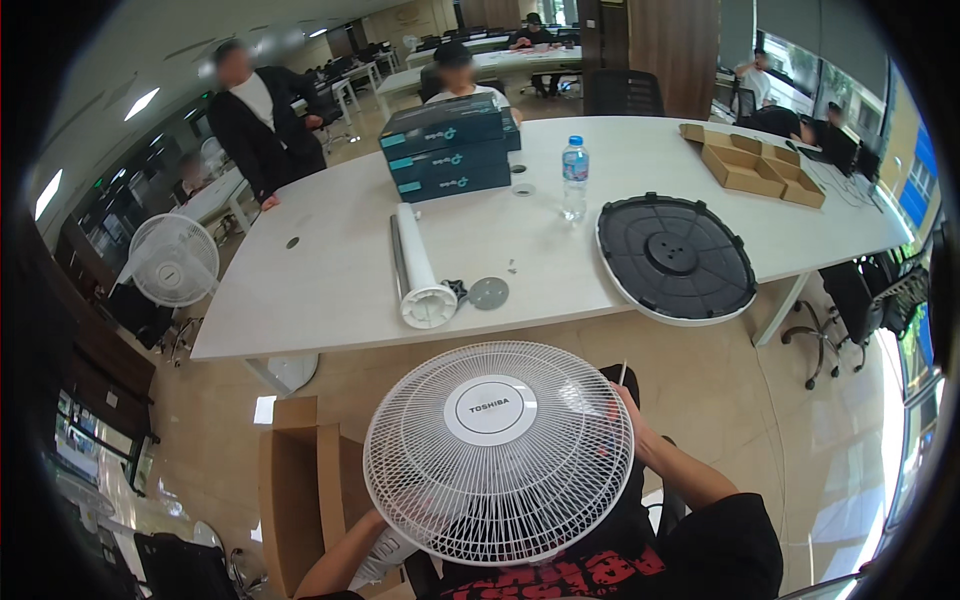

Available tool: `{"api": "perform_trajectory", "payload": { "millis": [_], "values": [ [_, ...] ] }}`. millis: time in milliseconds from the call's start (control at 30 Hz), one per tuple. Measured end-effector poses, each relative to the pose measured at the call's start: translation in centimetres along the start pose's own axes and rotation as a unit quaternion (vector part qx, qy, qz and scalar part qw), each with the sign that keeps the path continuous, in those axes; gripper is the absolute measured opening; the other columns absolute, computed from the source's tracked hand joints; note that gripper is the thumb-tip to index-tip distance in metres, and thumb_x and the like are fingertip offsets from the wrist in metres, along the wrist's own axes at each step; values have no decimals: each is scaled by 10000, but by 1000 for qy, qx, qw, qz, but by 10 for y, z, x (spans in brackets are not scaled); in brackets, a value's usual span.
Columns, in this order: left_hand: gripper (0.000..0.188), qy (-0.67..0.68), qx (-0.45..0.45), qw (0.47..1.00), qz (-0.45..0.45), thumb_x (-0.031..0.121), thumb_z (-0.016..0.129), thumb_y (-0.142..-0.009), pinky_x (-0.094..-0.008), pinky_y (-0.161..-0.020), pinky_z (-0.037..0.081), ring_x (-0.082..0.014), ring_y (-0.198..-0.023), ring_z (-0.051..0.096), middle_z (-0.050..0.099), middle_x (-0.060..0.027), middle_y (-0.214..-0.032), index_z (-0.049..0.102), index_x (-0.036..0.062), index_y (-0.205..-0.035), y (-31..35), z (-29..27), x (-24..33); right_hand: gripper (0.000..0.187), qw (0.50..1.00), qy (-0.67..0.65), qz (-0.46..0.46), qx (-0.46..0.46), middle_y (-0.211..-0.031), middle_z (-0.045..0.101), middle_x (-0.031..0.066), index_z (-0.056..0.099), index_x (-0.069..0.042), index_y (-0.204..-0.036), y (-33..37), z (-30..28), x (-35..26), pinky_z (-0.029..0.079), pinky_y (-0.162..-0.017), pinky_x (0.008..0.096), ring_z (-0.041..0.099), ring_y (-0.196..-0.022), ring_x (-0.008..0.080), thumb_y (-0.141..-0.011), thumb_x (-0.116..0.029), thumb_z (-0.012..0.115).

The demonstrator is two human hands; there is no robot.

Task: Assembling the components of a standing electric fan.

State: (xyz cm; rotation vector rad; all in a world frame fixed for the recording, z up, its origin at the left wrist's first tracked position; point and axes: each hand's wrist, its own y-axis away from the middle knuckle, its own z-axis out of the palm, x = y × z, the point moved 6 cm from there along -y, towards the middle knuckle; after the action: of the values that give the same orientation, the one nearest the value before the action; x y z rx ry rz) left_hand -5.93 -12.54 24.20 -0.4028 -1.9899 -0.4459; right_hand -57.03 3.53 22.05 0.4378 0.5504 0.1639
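A round white fan head (pixel 560 490) with a wire grille and an oval centre badge faces up over my lap. At its right rim is my right hand (pixel 628 408), closed at the edge, with fingers partly behind the wires. A thin pale rod (pixel 625 372) sticks up beside that hand; whether I hold it is unclear. My left hand (pixel 380 518) reaches behind the lower left rim, where the grille hides its fingers. On the table ahead lie a white fan pole (pixel 415 255), a dark knob (pixel 458 289), a grey disc (pixel 489 293) and a round base (pixel 672 255), black underside up.
The white table (pixel 340 290) holds stacked dark boxes (pixel 450 150), a water bottle (pixel 574 180) and a cardboard tray (pixel 750 165). An open carton (pixel 300 500) stands by my left arm. One person (pixel 262 125) stands at far left; another (pixel 455 75) sits behind the boxes.
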Motion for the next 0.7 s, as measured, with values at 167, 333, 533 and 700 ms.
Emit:
{"api": "perform_trajectory", "payload": {
  "millis": [167, 333, 533, 700],
  "values": [
    [552, -16, -44, 998, 35, 236, 736, -953, -452, -1073, 497, -311, -1232, 619, 634, -159, -1355, 568, 8, -1427, -43, 40, 6, 459, 997, -69, -27, 34, -545, 545, -34, 719, -85, -943, 29, -73, -10, 602, -498, 334, 568, -455, 148, -1033, -462, 472],
    [553, -12, -58, 998, 24, 238, 737, -952, -457, -1078, 493, -315, -1234, 617, 633, -160, -1356, 569, 6, -1426, -15, 91, -24, 398, 969, -58, -87, 223, -624, 572, -47, 664, -138, -892, 83, -65, -20, 564, -488, 298, 572, -508, 118, -1051, -439, 458],
    [556, -16, -68, 997, 39, 241, 739, -950, -462, -1083, 488, -319, -1238, 614, 631, -161, -1357, 570, 5, -1424, -1, 150, -23, 341, 933, -120, -140, 309, -627, 578, -38, 646, -139, -846, 119, -114, -8, 578, -524, 342, 548, -492, 104, -1009, -422, 550],
    [558, -53, -86, 992, 77, 243, 740, -949, -466, -1088, 484, -323, -1240, 611, 630, -163, -1358, 570, 3, -1423, -19, 166, 3, 126, 991, -115, -60, 31, -616, 475, -82, 622, -133, -1031, 126, -213, 18, 507, -460, 322, 434, -479, 36, -1010, -251, 584]
  ]
}}
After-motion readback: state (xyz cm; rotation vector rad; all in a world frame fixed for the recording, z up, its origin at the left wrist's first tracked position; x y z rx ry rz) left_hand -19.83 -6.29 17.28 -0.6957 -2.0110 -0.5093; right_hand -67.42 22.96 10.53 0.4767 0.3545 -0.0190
